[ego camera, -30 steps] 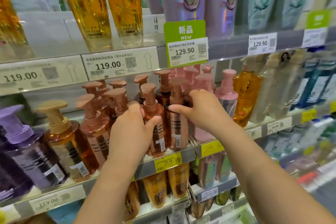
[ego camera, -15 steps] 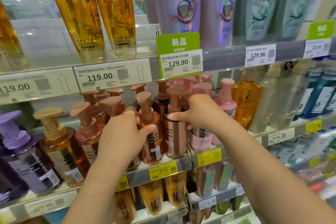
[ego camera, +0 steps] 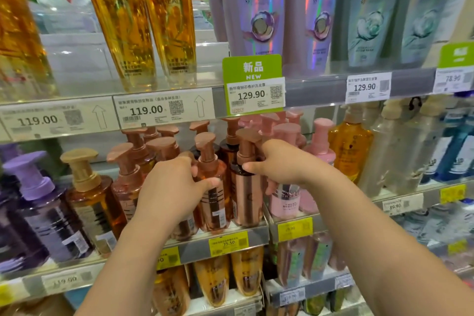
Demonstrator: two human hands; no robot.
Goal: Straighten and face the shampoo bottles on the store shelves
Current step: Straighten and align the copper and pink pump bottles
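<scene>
Several rose-gold pump bottles stand crowded on the middle shelf [ego camera: 197, 249]. My left hand [ego camera: 170, 188] grips one amber-rose pump bottle [ego camera: 214, 202] at the front, thumb across its shoulder. My right hand [ego camera: 280, 161] holds the neighbouring copper pump bottle [ego camera: 247, 200] at its neck, thumb pointing left on the dark collar, fingers curled behind. Both bottles stand upright at the shelf front. Pink pump bottles [ego camera: 284, 202] sit just right, partly hidden by my right wrist.
A gold-capped amber bottle [ego camera: 89, 197] and a purple pump bottle [ego camera: 41, 213] stand to the left. Tall yellow oil bottles [ego camera: 148, 31] and holographic tubes [ego camera: 259, 15] fill the upper shelf. A green NEW tag [ego camera: 252, 83] hangs over the bottles. Blue and clear bottles [ego camera: 420, 151] stand at right.
Both hands stay on the same two bottles. The view has tilted upward, so the shelves sit lower in the frame; the hands' grips look unchanged.
</scene>
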